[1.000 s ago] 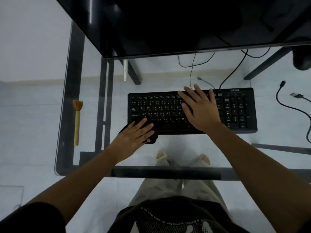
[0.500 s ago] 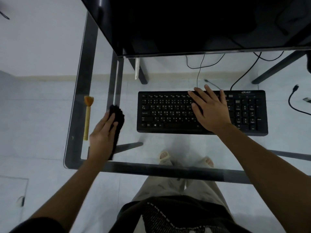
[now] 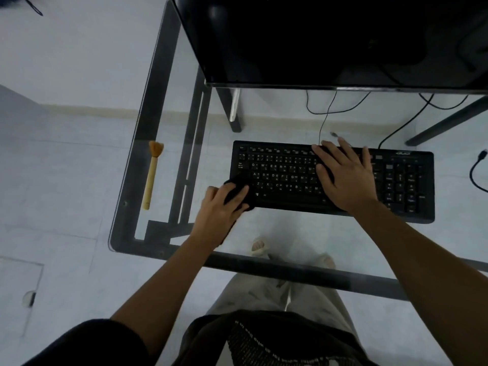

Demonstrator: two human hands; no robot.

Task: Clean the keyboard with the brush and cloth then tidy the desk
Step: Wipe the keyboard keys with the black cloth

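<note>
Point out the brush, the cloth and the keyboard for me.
brush (image 3: 150,178): head view, middle of its pale handle.
cloth (image 3: 235,188): head view, dark bunch under the left hand's fingers.
keyboard (image 3: 280,175): head view, letter keys between the two hands.

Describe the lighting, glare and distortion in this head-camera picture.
Head view: dim and bluish; the black monitor is nearly featureless; wide-angle bending bows the transparent glass desk edges; the black cloth under the left hand merges with the black keyboard; glare is faint.
</note>
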